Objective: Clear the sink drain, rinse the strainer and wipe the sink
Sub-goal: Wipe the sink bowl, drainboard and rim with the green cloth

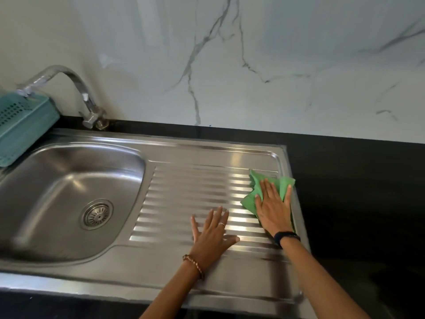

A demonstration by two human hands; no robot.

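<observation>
A person leans over a stainless-steel sink (207,155) set in a black bench (356,180), both arms reaching onto its ribbed draining board (195,192). The right hand (274,210) lies flat, fingers straight and spread, pressing a crumpled green cloth (262,183) against the board's far right corner; the cloth shows beyond the fingertips and to the hand's left, and reaches the sink's right rim. A dark band circles that wrist. Just to its left, the left hand (212,233) rests palm-down on the ribs, fingers splayed and holding nothing, a ring on one finger and a beaded bracelet at the wrist. The two hands sit near each other without touching.

Well to the left of both hands, the strainer (97,214) sits in the drain at the bottom of the basin (57,180); whether the metal there is wet is hard to tell through the blur. Beyond the basin a curved chrome tap (76,81) rises from the bench, and a teal perforated plastic basket (23,125) stands at the basin's far left edge. A white marble-veined wall (253,54) backs the scene.
</observation>
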